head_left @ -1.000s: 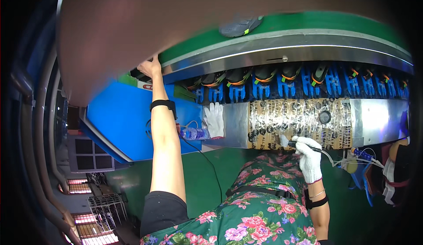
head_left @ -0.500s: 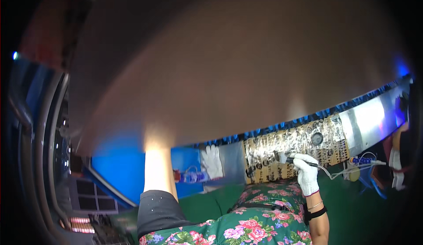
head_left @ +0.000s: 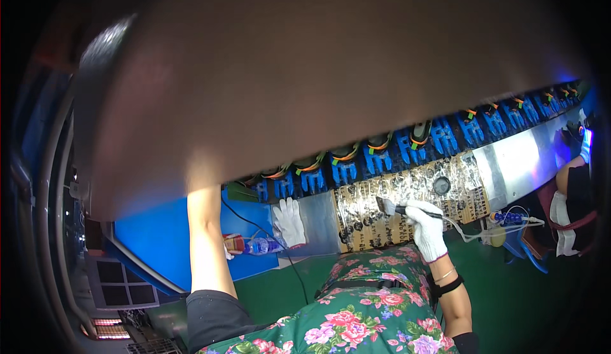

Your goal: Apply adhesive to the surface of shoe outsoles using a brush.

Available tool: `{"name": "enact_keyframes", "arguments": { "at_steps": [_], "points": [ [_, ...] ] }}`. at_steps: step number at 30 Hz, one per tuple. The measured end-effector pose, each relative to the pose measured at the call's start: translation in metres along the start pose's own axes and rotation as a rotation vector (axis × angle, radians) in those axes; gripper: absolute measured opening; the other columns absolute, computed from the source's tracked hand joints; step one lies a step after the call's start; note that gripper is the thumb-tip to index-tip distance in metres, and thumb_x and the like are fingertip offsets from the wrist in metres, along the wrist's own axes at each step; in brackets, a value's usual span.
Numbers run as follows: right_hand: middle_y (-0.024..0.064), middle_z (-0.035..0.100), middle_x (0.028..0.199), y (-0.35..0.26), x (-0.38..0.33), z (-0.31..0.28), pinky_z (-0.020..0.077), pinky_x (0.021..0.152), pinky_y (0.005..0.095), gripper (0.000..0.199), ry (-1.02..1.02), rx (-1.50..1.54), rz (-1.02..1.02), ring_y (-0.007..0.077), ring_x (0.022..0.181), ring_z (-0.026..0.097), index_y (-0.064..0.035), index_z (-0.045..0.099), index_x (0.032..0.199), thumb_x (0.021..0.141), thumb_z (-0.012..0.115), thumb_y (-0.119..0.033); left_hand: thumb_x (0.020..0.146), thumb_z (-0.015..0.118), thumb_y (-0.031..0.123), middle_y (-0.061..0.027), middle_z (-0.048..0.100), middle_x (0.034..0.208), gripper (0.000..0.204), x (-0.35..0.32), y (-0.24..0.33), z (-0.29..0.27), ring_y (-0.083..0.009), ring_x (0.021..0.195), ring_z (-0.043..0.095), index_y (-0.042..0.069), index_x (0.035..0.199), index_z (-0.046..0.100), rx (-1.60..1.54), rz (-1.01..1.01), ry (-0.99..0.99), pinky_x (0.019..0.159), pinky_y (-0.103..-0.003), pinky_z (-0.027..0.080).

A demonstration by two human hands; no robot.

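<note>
White-gloved right hand grip pinching brush; left hand's grip hidden, untellable

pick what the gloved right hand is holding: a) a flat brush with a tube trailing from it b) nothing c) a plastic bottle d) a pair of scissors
a: the white-gloved right hand grips a flat brush, and a thin tube trails from it; the plastic bottle lies apart, over by the left arm.
</note>
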State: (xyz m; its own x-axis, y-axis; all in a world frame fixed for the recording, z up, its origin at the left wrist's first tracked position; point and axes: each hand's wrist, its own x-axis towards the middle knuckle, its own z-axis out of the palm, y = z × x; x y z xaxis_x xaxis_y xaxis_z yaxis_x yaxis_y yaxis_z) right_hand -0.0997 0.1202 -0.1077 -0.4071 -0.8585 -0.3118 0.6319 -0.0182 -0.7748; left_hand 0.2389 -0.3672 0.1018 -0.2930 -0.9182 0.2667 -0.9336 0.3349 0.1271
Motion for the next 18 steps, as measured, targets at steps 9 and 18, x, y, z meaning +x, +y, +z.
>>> {"name": "enact_keyframes", "arguments": {
  "at_steps": [9, 18],
  "points": [
    [0.013, 0.077, 0.103, -0.01, -0.001, 0.001, 0.0526, 0.065, 0.0249, 0.022, -0.1, 0.063, 0.052, 0.0155, 0.078, 0.069, 0.0029, 0.076, 0.106, 0.085, 0.074, 0.001, 0.098, 0.062, 0.001, -0.0191, 0.063, 0.118, 0.02, -0.116, 0.041, -0.041, -0.0311, 0.099, 0.072, 0.002, 0.118, 0.06, -1.1, -0.05, 0.17, 0.087, -0.04, 0.063],
    [0.0181, 0.073, 0.109, -0.058, 0.007, 0.0, 0.0524, 0.067, 0.0235, 0.027, -0.192, 0.094, 0.121, 0.0166, 0.084, 0.067, 0.0097, 0.068, 0.114, 0.089, 0.069, 0.0, 0.099, 0.064, 0.01, -0.0066, 0.057, 0.11, 0.019, -0.342, 0.018, -0.094, -0.0193, 0.103, 0.061, 0.013, 0.109, 0.048, -1.163, -0.256, 1.014, 0.091, -0.037, 0.054]
  ]
}}
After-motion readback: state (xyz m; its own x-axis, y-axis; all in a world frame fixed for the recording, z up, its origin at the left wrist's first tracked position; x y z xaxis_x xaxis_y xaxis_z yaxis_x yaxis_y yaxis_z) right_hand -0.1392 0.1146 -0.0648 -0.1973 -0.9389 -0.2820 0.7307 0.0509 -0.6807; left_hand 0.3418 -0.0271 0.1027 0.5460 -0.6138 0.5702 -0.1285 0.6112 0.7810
